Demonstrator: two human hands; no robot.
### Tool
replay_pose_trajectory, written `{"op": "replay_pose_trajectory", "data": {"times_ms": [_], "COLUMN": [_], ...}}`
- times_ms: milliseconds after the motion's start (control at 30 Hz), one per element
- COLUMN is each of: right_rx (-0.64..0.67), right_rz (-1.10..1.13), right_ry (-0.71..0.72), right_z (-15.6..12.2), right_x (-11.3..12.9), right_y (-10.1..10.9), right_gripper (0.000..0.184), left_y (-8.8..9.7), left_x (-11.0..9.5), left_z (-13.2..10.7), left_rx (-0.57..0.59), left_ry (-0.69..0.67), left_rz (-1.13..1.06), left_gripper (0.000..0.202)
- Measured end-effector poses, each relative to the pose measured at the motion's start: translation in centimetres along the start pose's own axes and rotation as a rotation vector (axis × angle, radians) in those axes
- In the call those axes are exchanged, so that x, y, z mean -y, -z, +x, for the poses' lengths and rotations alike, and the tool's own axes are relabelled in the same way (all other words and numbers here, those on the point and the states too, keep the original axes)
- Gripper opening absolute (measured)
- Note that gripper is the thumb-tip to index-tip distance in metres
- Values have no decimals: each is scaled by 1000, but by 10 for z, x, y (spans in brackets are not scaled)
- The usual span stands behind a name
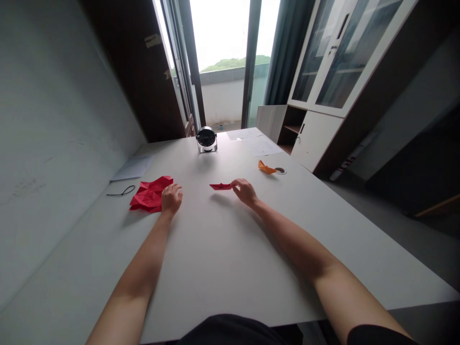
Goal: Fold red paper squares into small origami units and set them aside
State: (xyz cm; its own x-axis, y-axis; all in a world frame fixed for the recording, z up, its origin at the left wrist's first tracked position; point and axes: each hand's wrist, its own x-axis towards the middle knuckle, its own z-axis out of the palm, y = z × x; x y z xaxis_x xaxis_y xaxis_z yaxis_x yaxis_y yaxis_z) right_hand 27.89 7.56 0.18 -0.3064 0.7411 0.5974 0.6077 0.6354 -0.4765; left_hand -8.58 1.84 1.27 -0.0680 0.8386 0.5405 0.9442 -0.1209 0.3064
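Observation:
My right hand (245,191) pinches the right end of a small red folded paper boat (220,187), held just over the white table with a shadow beneath it. On the left, my left hand (171,198) rests at the right edge of a red sheet of creased paper (149,194), touching it with fingers loosely apart. Fold lines cover the sheet, and its edges stand up unevenly. Beyond my right hand, to the right, an orange folded paper boat (266,167) sits beside a roll of tape (281,170).
A round black and silver device on a stand (207,140) is at the far side of the table (215,268). White papers (264,145) lie at the back right, more papers (132,168) at the left wall. A black cable tie (122,191) lies left of the red sheet.

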Motion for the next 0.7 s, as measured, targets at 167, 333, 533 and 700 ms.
{"op": "replay_pose_trajectory", "data": {"times_ms": [167, 333, 533, 700], "right_rx": [132, 170, 214, 244], "right_rz": [43, 40, 72, 74], "right_ry": [158, 186, 236, 237], "right_z": [-4, -5, -7, -8], "right_x": [33, 42, 53, 59], "right_y": [-5, -3, -2, 1], "right_gripper": [15, 12, 12, 14], "left_y": [2, 1, -3, -4], "left_x": [-55, -89, -95, -95], "left_z": [-5, -16, -21, -21], "left_rx": [95, 167, 195, 177], "left_ry": [-258, -329, -291, -204], "left_rz": [-219, -233, -217, -187], "left_gripper": [24, 18, 14, 14]}}
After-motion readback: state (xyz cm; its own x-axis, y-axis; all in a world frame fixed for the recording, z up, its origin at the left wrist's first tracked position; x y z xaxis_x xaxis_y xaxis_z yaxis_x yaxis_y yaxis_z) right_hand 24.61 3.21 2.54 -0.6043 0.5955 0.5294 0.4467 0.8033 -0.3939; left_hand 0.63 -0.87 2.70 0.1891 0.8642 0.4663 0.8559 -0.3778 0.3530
